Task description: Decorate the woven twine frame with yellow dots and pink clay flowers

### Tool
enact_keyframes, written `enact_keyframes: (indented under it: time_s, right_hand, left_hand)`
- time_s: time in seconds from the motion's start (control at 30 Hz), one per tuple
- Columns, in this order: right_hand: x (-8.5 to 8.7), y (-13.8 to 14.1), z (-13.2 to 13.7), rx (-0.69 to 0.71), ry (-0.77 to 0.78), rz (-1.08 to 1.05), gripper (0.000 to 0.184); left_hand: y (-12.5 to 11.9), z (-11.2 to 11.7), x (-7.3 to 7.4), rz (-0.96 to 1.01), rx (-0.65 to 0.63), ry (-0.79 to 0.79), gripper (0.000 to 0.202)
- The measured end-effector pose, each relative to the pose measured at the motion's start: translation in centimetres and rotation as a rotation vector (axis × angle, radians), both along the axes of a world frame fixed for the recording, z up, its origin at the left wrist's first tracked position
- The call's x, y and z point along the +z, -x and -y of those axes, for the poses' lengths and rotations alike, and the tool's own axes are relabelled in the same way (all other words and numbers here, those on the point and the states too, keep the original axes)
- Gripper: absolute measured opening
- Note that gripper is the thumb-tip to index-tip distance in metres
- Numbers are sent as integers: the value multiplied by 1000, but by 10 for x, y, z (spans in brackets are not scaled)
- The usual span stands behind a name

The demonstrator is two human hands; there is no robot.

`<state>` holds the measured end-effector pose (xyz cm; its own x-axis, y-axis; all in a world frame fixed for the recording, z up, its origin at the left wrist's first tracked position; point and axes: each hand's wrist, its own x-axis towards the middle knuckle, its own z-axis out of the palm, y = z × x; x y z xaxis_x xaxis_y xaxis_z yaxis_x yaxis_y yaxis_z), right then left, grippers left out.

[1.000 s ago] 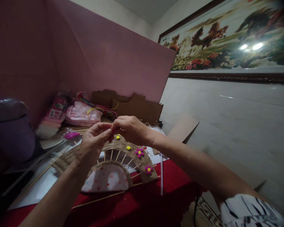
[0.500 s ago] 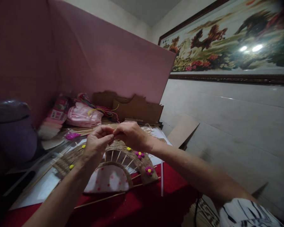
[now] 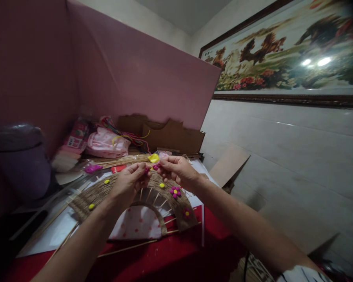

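Observation:
A jute-wrapped half-round fan [image 3: 176, 203] with wooden spokes lies on the red tablecloth [image 3: 176, 258]. Pink clay flowers [image 3: 174, 191] and small yellow dots [image 3: 91, 206] sit on its arc. My left hand [image 3: 129, 182] and my right hand [image 3: 178, 169] meet just above the top of the arc. Both pinch tiny pink clay bits [image 3: 154, 167] between fingertips. A yellow clay lump [image 3: 153, 158] in a clear bag lies just behind the hands.
A pink fabric bundle [image 3: 107, 143], a printed pack [image 3: 73, 140] and cardboard pieces [image 3: 173, 135] stand at the back against the pink partition. A purple pot [image 3: 20, 156] is at the left. Bamboo sticks [image 3: 123, 159] and a white sheet [image 3: 50, 231] lie under the fan.
Both hands have dropped slightly and parted a little, pink clay now showing between the fingertips. The yellow clay lump behind them has come into view.

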<state>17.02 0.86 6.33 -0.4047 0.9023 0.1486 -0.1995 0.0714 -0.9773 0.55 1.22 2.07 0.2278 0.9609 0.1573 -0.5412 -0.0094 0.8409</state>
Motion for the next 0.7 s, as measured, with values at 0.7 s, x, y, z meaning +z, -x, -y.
enact_keyframes:
  time_s: [0.7]
  right_hand:
    - [-28, -4, 13, -222, -252, 163, 23]
  left_hand:
    - [-10, 8, -11, -360, -54, -206, 23]
